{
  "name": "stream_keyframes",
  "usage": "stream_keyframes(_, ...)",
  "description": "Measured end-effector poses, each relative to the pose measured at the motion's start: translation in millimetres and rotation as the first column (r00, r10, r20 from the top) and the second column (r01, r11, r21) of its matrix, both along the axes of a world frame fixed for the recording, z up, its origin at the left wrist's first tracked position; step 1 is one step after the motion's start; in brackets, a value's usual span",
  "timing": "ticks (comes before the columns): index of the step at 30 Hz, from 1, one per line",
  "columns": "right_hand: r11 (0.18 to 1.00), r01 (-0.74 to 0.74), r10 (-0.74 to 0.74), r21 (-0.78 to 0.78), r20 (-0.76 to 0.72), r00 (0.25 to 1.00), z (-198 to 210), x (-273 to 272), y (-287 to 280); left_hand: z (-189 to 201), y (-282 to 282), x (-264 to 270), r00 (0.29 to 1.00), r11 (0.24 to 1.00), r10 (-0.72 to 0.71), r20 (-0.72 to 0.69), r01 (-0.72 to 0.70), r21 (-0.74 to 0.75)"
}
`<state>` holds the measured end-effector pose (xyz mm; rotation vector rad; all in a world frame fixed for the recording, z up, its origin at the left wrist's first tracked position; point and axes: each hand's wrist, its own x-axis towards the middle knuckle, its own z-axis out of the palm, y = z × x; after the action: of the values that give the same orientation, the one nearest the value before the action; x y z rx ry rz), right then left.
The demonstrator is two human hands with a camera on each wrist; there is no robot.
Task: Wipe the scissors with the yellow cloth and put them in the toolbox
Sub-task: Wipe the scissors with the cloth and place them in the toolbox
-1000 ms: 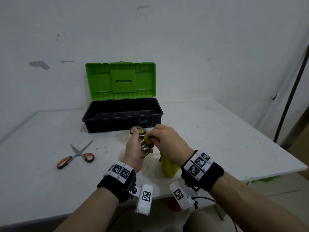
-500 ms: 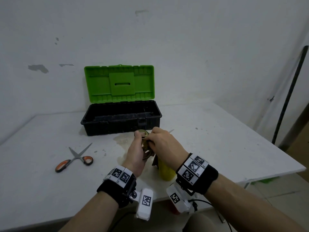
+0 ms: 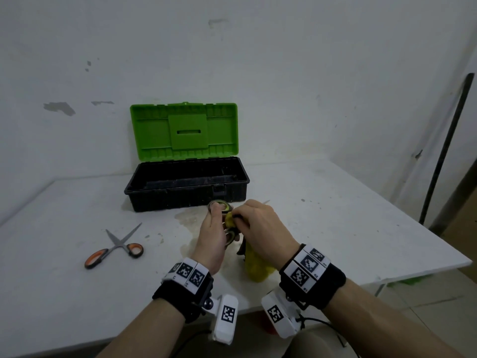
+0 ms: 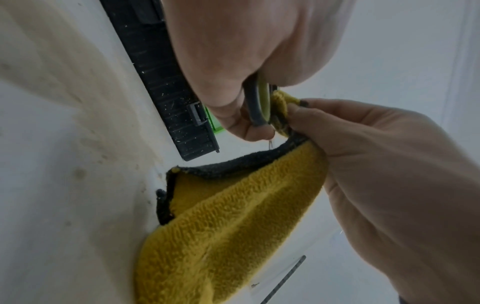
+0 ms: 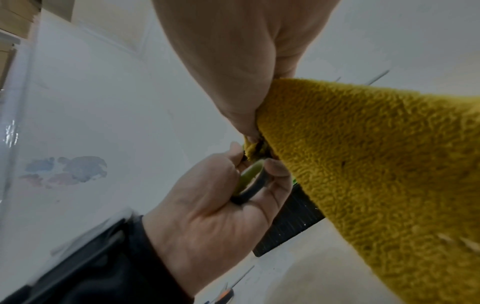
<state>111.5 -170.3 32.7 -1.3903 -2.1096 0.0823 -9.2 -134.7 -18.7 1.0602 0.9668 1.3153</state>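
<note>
The right hand (image 3: 260, 226) has slid the pinched yellow cloth (image 3: 255, 267) back against the green-handled scissors (image 3: 224, 206) gripped by the left hand (image 3: 211, 239), so wiping continues, open toolbox (image 3: 185, 200) waiting.

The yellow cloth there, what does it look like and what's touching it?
The yellow cloth is fluffy terry with a dark border. The right hand pinches its upper end against the green-handled scissors, which the left hand holds. The rest hangs down, and its lower end rests on the white table.
</note>
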Motion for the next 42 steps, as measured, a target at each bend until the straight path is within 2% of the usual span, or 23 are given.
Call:
stream_keyframes(5, 0.999, 0.031, -0.030, 0.026, -0.041, 0.999, -6, 11, 2, -1, 0, -2, 0.999, 1.000, 0.026, -0.035, -0.026, -0.003)
stream_keyframes(7, 0.994, 0.084, -0.076, 0.070, -0.105, 0.992, -5, 19, 6, 1, 1, -3, 0.999, 0.999, 0.041, -0.015, -0.041, -0.020)
stream_keyframes(9, 0.992, 0.075, -0.063, 0.103, -0.121, 0.991, -4, 20, 5, 1, 2, -4, 0.999, 0.998, 0.051, 0.007, -0.051, -0.042)
stream_keyframes(12, 0.999, -0.012, 0.014, 0.051, -0.040, 0.999, -10, 10, 1, 2, 4, -3, 0.999, 0.998, 0.048, 0.021, -0.046, -0.049)
stream_keyframes(17, 0.997, 0.073, -0.072, 0.011, -0.041, 0.997, -8, 19, 10, 8, 5, -8, 0.993, 0.996, 0.083, 0.079, -0.079, -0.047)
stream_keyframes(20, 1.000, -0.020, 0.020, 0.024, -0.014, 1.000, 0, 8, 4, 8, 4, -8, 0.998, 0.999, 0.025, 0.052, -0.023, -0.037)
stream_keyframes(24, 0.991, -0.134, 0.135, -0.019, 0.140, 0.981, -2, -8, 2, 8, -4, -4, 0.997, 0.998, -0.047, 0.054, 0.050, -0.048)
stream_keyframes(29, 0.998, -0.063, 0.066, -0.018, 0.242, 0.968, -1, 3, 10, 4, -3, -6, 0.999, 0.999, -0.035, -0.015, 0.035, -0.016)
stream_keyframes(33, 0.987, -0.156, 0.161, -0.044, 0.211, 0.964, -3, -7, 4, 4, -5, 0, 0.999, 0.999, -0.048, 0.004, 0.049, -0.024)
stream_keyframes(36, 0.994, -0.103, 0.109, -0.036, 0.218, 0.970, -4, 2, 6, -1, -1, -3, 0.999, 0.998, -0.032, 0.016, 0.033, -0.046)
stream_keyframes(39, 1.000, -0.018, 0.015, 0.018, 0.142, 0.990, -2, 14, 9, -2, 5, -8, 0.998, 0.997, 0.014, 0.066, -0.009, -0.078)
stream_keyframes(42, 0.996, -0.066, 0.057, 0.066, 0.135, 0.989, -6, 12, 6, -1, 6, -6, 0.995, 0.995, 0.010, 0.104, 0.000, -0.100)
